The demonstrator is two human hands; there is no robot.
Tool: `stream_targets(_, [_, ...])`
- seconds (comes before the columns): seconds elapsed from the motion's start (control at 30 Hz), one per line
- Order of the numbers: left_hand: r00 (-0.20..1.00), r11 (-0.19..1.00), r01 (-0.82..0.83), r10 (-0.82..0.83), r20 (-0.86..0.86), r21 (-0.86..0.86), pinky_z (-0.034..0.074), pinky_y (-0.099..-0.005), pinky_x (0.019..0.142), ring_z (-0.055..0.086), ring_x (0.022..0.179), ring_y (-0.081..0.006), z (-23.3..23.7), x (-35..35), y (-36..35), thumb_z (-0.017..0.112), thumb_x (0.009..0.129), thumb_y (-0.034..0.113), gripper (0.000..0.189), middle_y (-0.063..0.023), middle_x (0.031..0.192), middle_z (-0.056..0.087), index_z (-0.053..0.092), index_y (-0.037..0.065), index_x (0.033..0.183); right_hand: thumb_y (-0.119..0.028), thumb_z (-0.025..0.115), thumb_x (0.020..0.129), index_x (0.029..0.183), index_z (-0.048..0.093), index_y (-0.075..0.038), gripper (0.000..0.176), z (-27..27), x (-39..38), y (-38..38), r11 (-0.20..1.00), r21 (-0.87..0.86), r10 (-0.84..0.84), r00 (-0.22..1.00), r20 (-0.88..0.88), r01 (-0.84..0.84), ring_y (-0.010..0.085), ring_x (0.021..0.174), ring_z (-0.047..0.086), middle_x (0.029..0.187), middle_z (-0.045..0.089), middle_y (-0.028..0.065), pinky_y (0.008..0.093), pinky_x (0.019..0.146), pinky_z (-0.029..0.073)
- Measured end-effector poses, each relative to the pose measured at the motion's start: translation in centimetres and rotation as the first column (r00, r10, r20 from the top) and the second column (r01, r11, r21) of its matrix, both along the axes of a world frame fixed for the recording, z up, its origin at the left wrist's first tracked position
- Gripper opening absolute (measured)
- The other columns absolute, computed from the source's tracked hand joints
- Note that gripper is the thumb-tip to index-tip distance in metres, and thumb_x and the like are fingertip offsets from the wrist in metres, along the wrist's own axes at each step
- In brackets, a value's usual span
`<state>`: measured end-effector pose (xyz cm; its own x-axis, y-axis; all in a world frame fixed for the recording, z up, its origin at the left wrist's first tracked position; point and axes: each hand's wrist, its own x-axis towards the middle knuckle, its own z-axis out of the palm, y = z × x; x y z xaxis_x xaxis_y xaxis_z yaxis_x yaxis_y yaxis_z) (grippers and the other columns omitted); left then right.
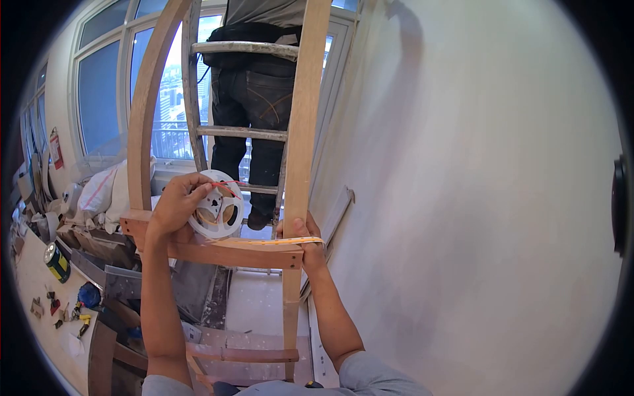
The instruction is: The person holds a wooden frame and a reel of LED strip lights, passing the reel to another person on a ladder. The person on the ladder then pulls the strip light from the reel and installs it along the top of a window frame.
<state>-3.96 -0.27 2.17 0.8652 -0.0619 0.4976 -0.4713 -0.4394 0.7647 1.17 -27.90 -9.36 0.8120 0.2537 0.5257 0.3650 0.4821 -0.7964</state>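
My left hand (178, 204) is closed on a white reel (212, 231) of LED strip, thumb and forefinger pinching near the thin red wires (228, 185) at its upper side. From the reel's lower edge the yellow-and-white LED strip (271, 242) runs right, along the wooden crossbar (224, 255), to my right hand (310, 236). That hand is closed around the upright wooden ladder rail (302, 145) and the strip's far part, with the thumb on the rail's near side. Some of its fingers are hidden behind the rail.
A person (254, 99) stands on a metal ladder (241, 132) just beyond the wooden frame. A pale wall (475, 198) rises close on the right. At left, a table (36, 264) carries a can (57, 263), a blue roll (89, 295) and small tools. White sacks (99, 191) lie by the windows.
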Motion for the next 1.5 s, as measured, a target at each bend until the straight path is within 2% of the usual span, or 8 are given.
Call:
stream_targets(0.13, [0.999, 0.999, -0.031, 0.03, 0.028, 0.044, 0.051, -0.0266, 0.068, 0.061, 0.073, -0.0092, 0.0, -0.1, 0.0, 0.057, 0.095, 0.014, 0.021, -0.0067, 0.082, 0.068, 0.066, -0.005, 0.099, -0.039, 0.054, 0.097, 0.117, 0.052, -0.007, 0.038, 0.5, -0.3, 0.1, 1.0, 0.01, -0.008, 1.0, 0.021, 0.008, 0.0146, 0.074, 0.06, 0.088, 0.064, 0.0085, 0.0286, 0.066, 0.051])
stream_targets(0.3, [1.0, 1.0, -0.008, 0.008, 0.03, 0.009, 0.05, -0.0268, 0.068, 0.061, 0.073, -0.0096, -0.3, 0.3, 0.1, 0.057, 0.094, 0.014, 0.021, -0.0077, 0.081, 0.068, 0.066, -0.005, 0.097, -0.042, 0.055, 0.096, 0.113, 0.053, -0.007, 0.04, 0.7, -0.4, 0.1, 0.999, -0.025, -0.037, 0.999, 0.022, 0.037, 0.0147, 0.071, 0.059, 0.086, 0.063, 0.0079, 0.0285, 0.064, 0.049])
stream_targets(0.53, [0.998, 0.996, -0.047, 0.043, 0.055, 0.071, 0.05, -0.0284, 0.068, 0.061, 0.073, -0.011, 0.2, -0.3, 0.0, 0.058, 0.094, 0.015, 0.021, -0.0088, 0.081, 0.068, 0.066, -0.005, 0.098, -0.04, 0.054, 0.097, 0.116, 0.053, -0.007, 0.039, 0.5, -0.4, 0.1, 1.0, 0.009, -0.012, 1.0, 0.022, 0.012, 0.0151, 0.069, 0.059, 0.086, 0.063, 0.0087, 0.0282, 0.062, 0.049])
stream_targets(0.6, [0.999, 0.999, -0.036, 0.035, 0.034, 0.033, 0.05, -0.0287, 0.069, 0.061, 0.073, -0.0113, -0.1, -0.1, 0.1, 0.058, 0.094, 0.015, 0.022, -0.0089, 0.081, 0.069, 0.066, -0.005, 0.098, -0.04, 0.054, 0.097, 0.117, 0.053, -0.008, 0.038, 0.6, -0.5, 0.1, 1.0, 0.013, -0.023, 1.0, 0.009, 0.022, 0.0152, 0.069, 0.059, 0.085, 0.063, 0.0089, 0.0282, 0.062, 0.049])
stream_targets(0.83, [0.996, 0.992, -0.077, 0.073, 0.046, 0.099, 0.05, -0.0289, 0.068, 0.062, 0.073, -0.0121, 0.5, -0.3, 0.0, 0.059, 0.093, 0.015, 0.022, -0.0092, 0.081, 0.069, 0.067, -0.005, 0.097, -0.038, 0.054, 0.097, 0.113, 0.053, -0.008, 0.034, 1.0, -1.0, 0.1, 1.0, 0.014, 0.009, 1.0, -0.009, -0.009, 0.0117, 0.076, 0.059, 0.088, 0.062, 0.0056, 0.0268, 0.069, 0.049])
stream_targets(1.0, [0.997, 0.996, -0.064, 0.061, 0.039, 0.066, 0.051, -0.0288, 0.069, 0.062, 0.074, -0.0116, 0.0, 0.2, 0.2, 0.059, 0.093, 0.016, 0.023, -0.0095, 0.081, 0.069, 0.067, -0.005, 0.097, -0.042, 0.052, 0.098, 0.117, 0.053, -0.007, 0.039, 0.5, -0.5, 0.1, 0.999, -0.016, -0.037, 0.999, 0.01, 0.037, 0.0155, 0.073, 0.06, 0.086, 0.063, 0.0089, 0.0289, 0.067, 0.05])
stream_targets(1.13, [0.998, 0.998, -0.042, 0.04, 0.038, 0.04, 0.051, -0.0274, 0.068, 0.062, 0.074, -0.011, -0.3, 0.6, 0.3, 0.058, 0.093, 0.013, 0.022, -0.0094, 0.082, 0.068, 0.066, -0.007, 0.097, -0.04, 0.052, 0.098, 0.116, 0.052, -0.007, 0.038, 0.0, 0.1, 0.0, 0.998, -0.044, -0.032, 0.998, 0.049, 0.034, 0.0153, 0.072, 0.06, 0.085, 0.062, 0.0094, 0.0297, 0.067, 0.051])
stream_targets(1.5, [1.0, 1.0, -0.012, 0.012, 0.017, -0.024, 0.05, -0.0257, 0.067, 0.061, 0.073, -0.0095, -0.3, 0.4, 0.0, 0.058, 0.094, 0.012, 0.022, -0.008, 0.081, 0.067, 0.066, -0.008, 0.097, -0.041, 0.055, 0.097, 0.116, 0.052, -0.006, 0.04, 0.7, -0.6, 0.1, 0.999, -0.01, -0.034, 0.999, 0.013, 0.034, 0.0141, 0.073, 0.06, 0.085, 0.062, 0.0076, 0.0283, 0.066, 0.05])
